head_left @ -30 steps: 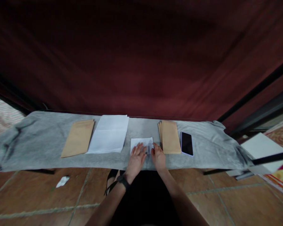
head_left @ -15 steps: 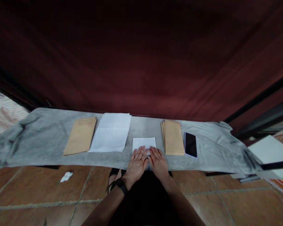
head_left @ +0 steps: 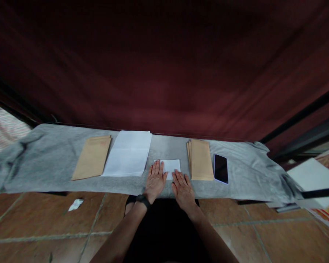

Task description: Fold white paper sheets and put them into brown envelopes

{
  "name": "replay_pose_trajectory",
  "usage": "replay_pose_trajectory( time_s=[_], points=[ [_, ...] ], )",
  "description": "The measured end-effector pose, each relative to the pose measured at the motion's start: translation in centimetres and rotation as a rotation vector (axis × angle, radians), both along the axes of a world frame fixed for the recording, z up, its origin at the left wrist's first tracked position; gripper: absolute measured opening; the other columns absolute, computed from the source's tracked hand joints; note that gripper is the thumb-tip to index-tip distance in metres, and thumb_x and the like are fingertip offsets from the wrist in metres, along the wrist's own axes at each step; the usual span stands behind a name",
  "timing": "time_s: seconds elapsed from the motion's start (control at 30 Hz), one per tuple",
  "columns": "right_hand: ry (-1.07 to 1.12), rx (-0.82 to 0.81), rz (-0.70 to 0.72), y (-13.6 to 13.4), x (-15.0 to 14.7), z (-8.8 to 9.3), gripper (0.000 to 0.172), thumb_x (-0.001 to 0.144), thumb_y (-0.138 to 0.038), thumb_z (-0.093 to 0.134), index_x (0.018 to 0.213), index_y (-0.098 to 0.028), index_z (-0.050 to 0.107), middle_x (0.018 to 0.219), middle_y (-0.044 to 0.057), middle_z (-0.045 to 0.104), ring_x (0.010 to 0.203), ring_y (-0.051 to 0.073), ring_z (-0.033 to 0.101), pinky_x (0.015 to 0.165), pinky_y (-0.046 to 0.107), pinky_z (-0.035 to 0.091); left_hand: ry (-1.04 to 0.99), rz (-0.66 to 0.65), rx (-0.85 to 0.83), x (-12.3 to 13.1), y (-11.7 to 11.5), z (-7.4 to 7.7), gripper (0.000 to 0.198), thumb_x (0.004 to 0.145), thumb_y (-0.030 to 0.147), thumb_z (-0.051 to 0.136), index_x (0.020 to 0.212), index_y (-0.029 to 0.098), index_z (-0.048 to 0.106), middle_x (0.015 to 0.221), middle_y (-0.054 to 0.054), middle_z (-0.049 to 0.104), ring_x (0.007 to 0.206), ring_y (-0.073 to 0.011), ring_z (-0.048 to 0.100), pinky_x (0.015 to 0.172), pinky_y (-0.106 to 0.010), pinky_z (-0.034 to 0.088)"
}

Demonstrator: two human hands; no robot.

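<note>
A small folded white sheet (head_left: 173,165) lies on the grey cloth (head_left: 44,168) near the table's front edge. My left hand (head_left: 155,179) lies flat and open on its left part, fingers pointing away from me. My right hand (head_left: 182,187) rests flat and open just below the sheet's right part, its fingertips at the paper's near edge. A black band sits on my left wrist (head_left: 142,199).
Left of my hands lie a stack of larger white sheets (head_left: 128,153) and a brown envelope (head_left: 91,157). Right of them sit a stack of brown envelopes (head_left: 200,159) and a dark phone (head_left: 220,168). A paper scrap (head_left: 75,204) lies on the tiled floor. A white board (head_left: 312,175) is at the far right.
My left hand has slid up and left over the folded sheet. My right hand has drawn back slightly toward me. The view has shifted a little.
</note>
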State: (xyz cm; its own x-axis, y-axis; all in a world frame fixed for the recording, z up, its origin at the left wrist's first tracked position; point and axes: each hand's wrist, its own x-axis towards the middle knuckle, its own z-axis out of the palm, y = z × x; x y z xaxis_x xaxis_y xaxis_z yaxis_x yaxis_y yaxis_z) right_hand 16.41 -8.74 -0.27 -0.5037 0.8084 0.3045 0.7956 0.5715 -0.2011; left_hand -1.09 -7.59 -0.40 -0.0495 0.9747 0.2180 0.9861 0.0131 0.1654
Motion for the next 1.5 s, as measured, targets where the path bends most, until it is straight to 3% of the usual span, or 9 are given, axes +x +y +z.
replay_pose_trajectory(
  time_s=[0.23,0.43,0.63,0.83,0.9,1.03,1.13,1.33,1.5],
  points=[
    [-0.026,-0.120,-0.048,2.7,-1.7,0.5,0.047,0.105,-0.033,0.027,0.146,-0.019,0.045,0.154,0.006,0.039,0.141,0.020,0.039,0.119,0.043,0.023,0.015,0.036,0.013,-0.2,-0.8,-0.1,0.062,0.099,0.041,0.033,0.152,0.010,0.031,0.159,-0.018,0.029,0.149,-0.0290,0.022,0.118,-0.050,0.025],
    [-0.026,-0.066,-0.069,5.2,-2.6,0.1,0.048,0.102,-0.029,0.037,0.150,-0.020,0.039,0.156,0.009,0.035,0.145,0.022,0.033,0.118,0.045,0.025,-0.029,0.023,0.028,-0.3,-0.6,-0.2,0.062,0.098,0.043,0.034,0.151,0.011,0.034,0.158,-0.018,0.031,0.148,-0.0293,0.025,0.118,-0.051,0.026],
    [0.002,-0.027,-0.090,4.4,-1.5,-0.7,0.050,0.101,-0.029,0.040,0.150,-0.021,0.039,0.156,0.010,0.036,0.143,0.023,0.036,0.117,0.047,0.026,-0.036,0.016,0.034,-0.3,-0.7,-0.1,0.069,0.095,0.053,0.039,0.151,0.011,0.034,0.158,-0.018,0.030,0.149,-0.0295,0.022,0.118,-0.051,0.025],
    [-0.013,-0.007,-0.148,3.1,-0.8,-1.1,0.051,0.100,-0.031,0.044,0.149,-0.021,0.040,0.156,0.010,0.037,0.142,0.026,0.038,0.116,0.048,0.027,-0.037,0.024,0.017,-0.1,-0.9,0.6,0.067,0.095,0.049,0.042,0.149,0.009,0.038,0.158,-0.019,0.029,0.148,-0.0311,0.023,0.119,-0.050,0.024],
    [-0.019,-0.013,-0.152,3.0,-0.8,-1.1,0.051,0.100,-0.031,0.043,0.150,-0.021,0.040,0.156,0.010,0.037,0.141,0.026,0.037,0.116,0.048,0.027,-0.044,-0.012,0.033,-0.1,-1.4,0.9,0.060,0.096,0.043,0.042,0.148,0.013,0.040,0.159,-0.016,0.030,0.148,-0.0299,0.025,0.119,-0.051,0.023],
    [-0.019,-0.015,-0.154,3.0,-0.9,-1.0,0.051,0.100,-0.030,0.042,0.150,-0.022,0.038,0.157,0.010,0.036,0.142,0.026,0.037,0.116,0.048,0.026,-0.058,-0.210,0.035,-0.3,-3.1,1.3,0.047,0.098,0.032,0.039,0.145,0.030,0.044,0.156,-0.003,0.040,0.147,-0.0242,0.029,0.120,-0.054,0.022],
    [-0.009,-0.003,-0.157,3.0,-0.9,-1.2,0.052,0.100,-0.030,0.041,0.151,-0.023,0.037,0.156,0.009,0.036,0.142,0.025,0.037,0.117,0.048,0.026,-0.093,-0.262,0.043,-0.7,-4.2,1.2,0.047,0.098,0.031,0.039,0.144,0.034,0.044,0.154,-0.003,0.042,0.146,-0.0245,0.031,0.118,-0.055,0.025],
    [-0.003,0.035,-0.162,2.9,-1.0,-1.4,0.051,0.100,-0.031,0.041,0.150,-0.022,0.039,0.155,0.010,0.039,0.141,0.026,0.038,0.116,0.047,0.028,-0.221,0.046,0.110,-0.5,-4.1,-0.1,0.049,0.095,0.026,0.040,0.141,0.010,0.048,0.151,-0.019,0.043,0.140,-0.0308,0.040,0.112,-0.050,0.038],
    [-0.005,0.025,-0.158,3.0,-1.0,-1.3,0.051,0.100,-0.030,0.042,0.150,-0.022,0.040,0.154,0.010,0.040,0.141,0.026,0.039,0.115,0.048,0.028,-0.396,0.203,0.141,-0.7,-1.7,-0.4,0.052,0.087,0.020,0.046,0.139,0.015,0.051,0.138,-0.017,0.058,0.122,-0.0287,0.059,0.100,-0.046,0.050]
  ],
)
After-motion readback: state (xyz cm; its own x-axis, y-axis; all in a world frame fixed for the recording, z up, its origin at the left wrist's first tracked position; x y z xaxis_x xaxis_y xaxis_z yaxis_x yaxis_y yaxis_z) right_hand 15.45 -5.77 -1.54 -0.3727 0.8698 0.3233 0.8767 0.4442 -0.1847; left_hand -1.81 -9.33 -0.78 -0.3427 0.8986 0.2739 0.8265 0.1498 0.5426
